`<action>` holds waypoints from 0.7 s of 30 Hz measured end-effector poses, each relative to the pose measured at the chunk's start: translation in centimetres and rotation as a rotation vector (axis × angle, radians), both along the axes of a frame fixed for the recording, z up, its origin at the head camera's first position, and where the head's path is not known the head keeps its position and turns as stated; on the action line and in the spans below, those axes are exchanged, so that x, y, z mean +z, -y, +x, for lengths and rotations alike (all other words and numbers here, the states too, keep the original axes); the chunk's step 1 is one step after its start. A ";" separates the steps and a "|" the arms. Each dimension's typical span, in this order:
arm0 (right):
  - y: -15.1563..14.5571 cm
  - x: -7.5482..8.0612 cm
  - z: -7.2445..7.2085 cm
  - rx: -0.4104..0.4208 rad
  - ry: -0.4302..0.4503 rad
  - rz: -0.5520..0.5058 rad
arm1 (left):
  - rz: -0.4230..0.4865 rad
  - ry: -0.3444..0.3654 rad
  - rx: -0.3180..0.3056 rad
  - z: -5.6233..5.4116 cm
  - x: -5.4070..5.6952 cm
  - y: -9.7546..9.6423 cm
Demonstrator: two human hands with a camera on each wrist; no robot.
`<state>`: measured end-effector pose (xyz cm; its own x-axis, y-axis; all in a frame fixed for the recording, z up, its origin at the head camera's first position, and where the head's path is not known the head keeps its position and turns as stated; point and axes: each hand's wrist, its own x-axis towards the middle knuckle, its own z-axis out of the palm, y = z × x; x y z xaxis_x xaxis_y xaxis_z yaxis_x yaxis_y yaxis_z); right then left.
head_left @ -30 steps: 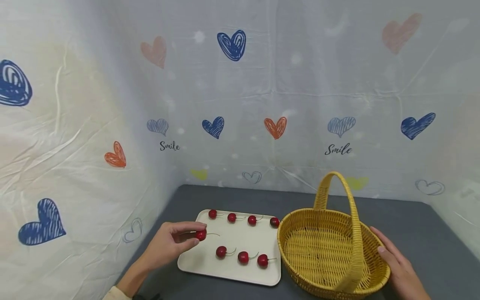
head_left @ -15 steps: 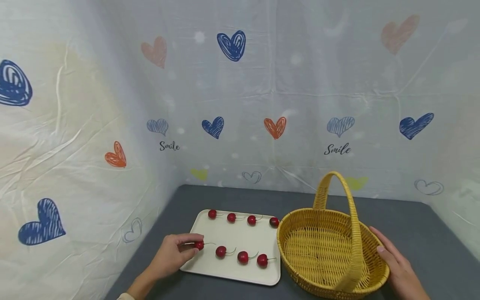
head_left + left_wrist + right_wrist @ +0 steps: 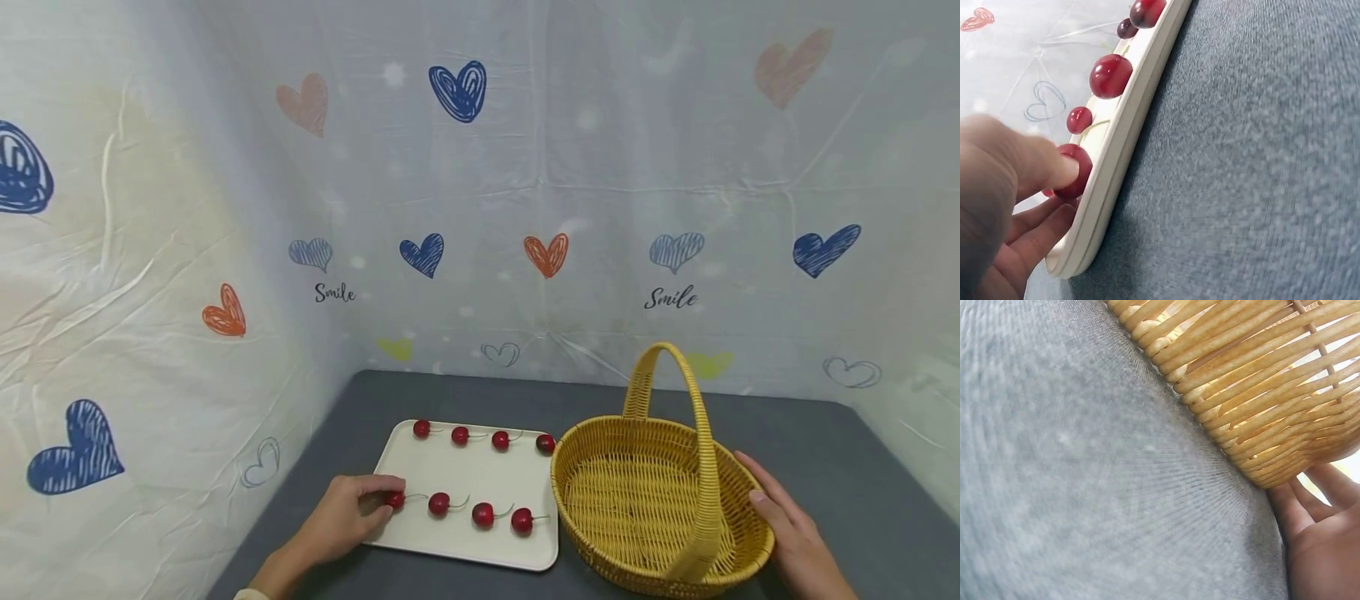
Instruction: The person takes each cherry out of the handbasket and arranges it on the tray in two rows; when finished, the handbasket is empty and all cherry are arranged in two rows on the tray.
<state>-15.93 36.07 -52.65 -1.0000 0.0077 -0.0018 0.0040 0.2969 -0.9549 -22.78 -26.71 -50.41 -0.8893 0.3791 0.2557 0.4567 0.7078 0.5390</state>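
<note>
Thumb and fingers of my left hand (image 3: 337, 518) pinch a red cherry (image 3: 1079, 173) at the near left corner of a cream tray (image 3: 472, 473). Its thin stem points right in the head view. Three more cherries continue that front row, among them the closest cherry (image 3: 438, 504). Along the tray's far side lies a second row, beginning with a cherry (image 3: 422, 429) at left. My right hand (image 3: 798, 537) rests against the right side of a yellow wicker basket (image 3: 630, 508), thumb tip at the rim and fingers extended along the outer wall.
The basket's tall arched handle (image 3: 705, 467) rises above its bare woven floor. Its left rim stands close to the tray's right edge. A dark grey cloth (image 3: 480, 393) covers the table. White curtain walls (image 3: 480, 167) with printed hearts enclose the back and sides.
My left hand has moved the pinched cherry down and toward me, from above the tray's left side to the left end of the front row. My right hand stays at the basket.
</note>
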 end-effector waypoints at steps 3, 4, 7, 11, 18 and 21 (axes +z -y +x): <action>0.1 0.0 -0.1 0.001 -0.002 0.008 | 0.020 0.013 0.004 0.0 0.0 0.2; 0.1 0.0 -0.2 0.001 -0.003 0.011 | 0.030 0.018 0.006 0.1 0.0 0.3; 0.2 0.0 -0.3 0.002 -0.005 0.022 | 0.059 0.033 0.015 0.1 0.0 0.4; 0.1 -0.1 -0.4 0.000 -0.012 0.037 | 0.103 0.056 0.016 0.1 0.0 0.4; -0.8 0.0 -0.4 0.026 0.051 -0.008 | 0.245 0.066 -0.049 -0.1 0.9 0.5; -2.0 0.4 -0.2 0.007 0.005 0.049 | 0.216 -0.033 -0.032 -0.2 1.9 0.5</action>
<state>-16.12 38.07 -52.27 -1.0000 0.0010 -0.0062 0.0062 0.3434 -0.9392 -22.99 -27.17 -48.56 -0.8673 0.3404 0.3633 0.4974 0.5620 0.6608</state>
